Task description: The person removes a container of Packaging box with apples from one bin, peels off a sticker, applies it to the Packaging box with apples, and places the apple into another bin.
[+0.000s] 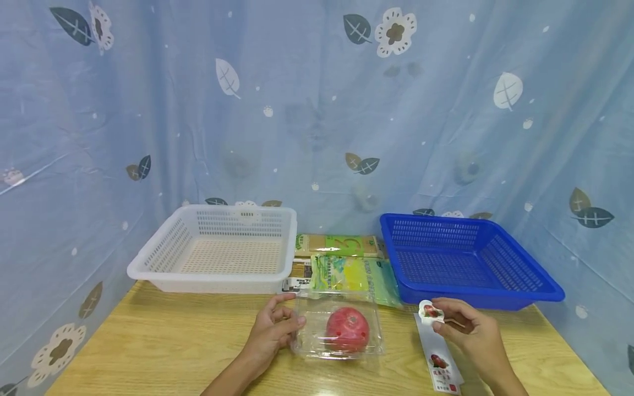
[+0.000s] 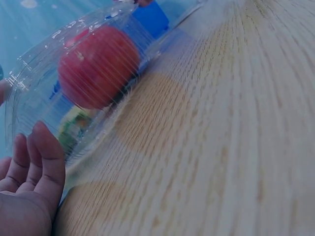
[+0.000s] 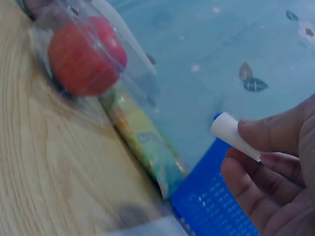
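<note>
A clear plastic box (image 1: 312, 333) with a round red fruit (image 1: 346, 324), which looks like a pomegranate, inside stands at the table's front middle. My left hand (image 1: 271, 330) holds the box's left edge, thumb over the rim and index finger at the back corner. In the left wrist view the other fingers (image 2: 47, 162) lie beside the box. Between thumb and index finger, my right hand (image 1: 473, 335) pinches a small white sticker (image 1: 428, 311) printed with red fruit. It bends into a curl in the right wrist view. Below it lies a pale label sheet (image 1: 433, 344) with another fruit print.
A white basket (image 1: 218, 281) stands back left, a blue basket (image 1: 475, 292) back right. Between them lie a yellow-green packet (image 1: 346, 275) and a brown-and-green packet (image 1: 342, 245). Patterned blue curtain (image 1: 297, 110) surrounds the wooden table (image 1: 163, 341).
</note>
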A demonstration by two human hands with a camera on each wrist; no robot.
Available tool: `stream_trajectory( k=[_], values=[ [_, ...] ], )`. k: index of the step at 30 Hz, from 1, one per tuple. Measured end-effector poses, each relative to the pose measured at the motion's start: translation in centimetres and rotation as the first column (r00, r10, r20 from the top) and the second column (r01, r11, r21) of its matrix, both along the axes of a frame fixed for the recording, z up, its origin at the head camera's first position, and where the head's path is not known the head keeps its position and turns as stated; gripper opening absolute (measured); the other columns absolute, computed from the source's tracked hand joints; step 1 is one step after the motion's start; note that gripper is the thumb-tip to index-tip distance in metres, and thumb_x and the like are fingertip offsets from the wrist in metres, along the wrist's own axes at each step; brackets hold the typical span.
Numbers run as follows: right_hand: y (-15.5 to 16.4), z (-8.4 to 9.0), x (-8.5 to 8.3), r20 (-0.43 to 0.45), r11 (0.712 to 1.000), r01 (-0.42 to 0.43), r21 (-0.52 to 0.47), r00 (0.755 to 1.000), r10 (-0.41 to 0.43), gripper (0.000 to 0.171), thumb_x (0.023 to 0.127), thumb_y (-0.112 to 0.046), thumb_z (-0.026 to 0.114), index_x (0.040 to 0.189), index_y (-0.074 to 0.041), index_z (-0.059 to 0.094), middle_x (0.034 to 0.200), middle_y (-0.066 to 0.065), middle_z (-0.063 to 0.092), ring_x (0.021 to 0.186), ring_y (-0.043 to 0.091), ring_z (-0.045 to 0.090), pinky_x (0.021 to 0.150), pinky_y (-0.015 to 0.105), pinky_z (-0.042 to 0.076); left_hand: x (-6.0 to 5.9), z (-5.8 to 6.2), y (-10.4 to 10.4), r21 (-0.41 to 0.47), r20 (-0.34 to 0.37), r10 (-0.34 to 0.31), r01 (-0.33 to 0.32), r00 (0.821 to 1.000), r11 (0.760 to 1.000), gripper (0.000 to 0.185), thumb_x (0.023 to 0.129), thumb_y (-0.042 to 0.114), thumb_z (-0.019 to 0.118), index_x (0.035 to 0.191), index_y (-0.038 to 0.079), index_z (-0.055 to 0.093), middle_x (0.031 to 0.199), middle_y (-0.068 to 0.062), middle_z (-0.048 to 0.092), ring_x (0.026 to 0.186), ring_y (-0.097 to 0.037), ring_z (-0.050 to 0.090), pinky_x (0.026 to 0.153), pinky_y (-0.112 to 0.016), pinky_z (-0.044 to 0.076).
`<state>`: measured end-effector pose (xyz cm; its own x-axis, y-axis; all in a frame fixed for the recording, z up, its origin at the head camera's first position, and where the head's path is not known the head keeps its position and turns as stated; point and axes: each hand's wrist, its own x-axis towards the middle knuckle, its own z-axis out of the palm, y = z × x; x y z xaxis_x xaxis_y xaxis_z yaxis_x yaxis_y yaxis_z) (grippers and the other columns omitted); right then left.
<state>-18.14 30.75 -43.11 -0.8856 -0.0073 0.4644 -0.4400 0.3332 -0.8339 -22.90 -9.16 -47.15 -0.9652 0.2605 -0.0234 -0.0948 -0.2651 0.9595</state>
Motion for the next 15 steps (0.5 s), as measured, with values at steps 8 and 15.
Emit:
stream_trajectory(
  k=[8,15],
  values=[
    [-1.9,1.0,-0.6,0.042,0.996,-0.073,-0.047,0.996,0.075,0.047,0.080,0.012,0.077,0.124,0.013,0.062,0.124,-0.005,0.070,0.105,0.004,0.068,0.084,0.021,0.057,0.2,-0.2,0.2,0.019,-0.013,0.004,-0.003,1.000,1.000,0.071,0.087,0.005,0.076,0.145,-0.001,0.035,0.086,0.003,0.060,0.068,-0.007,0.054,0.058,-0.019,0.046],
    [-4.0,2.8,-1.2,0.022,0.981,-0.166,-0.103,0.985,0.169,0.044,0.080,0.013,0.076,0.122,0.014,0.064,0.125,0.002,0.069,0.113,0.007,0.066,0.087,0.024,0.057,0.0,-0.3,0.2,0.013,-0.026,-0.002,0.002,1.000,1.000,0.071,0.088,0.006,0.075,0.145,0.000,0.034,0.085,0.003,0.059,0.067,-0.007,0.053,0.058,-0.019,0.045]
  ],
)
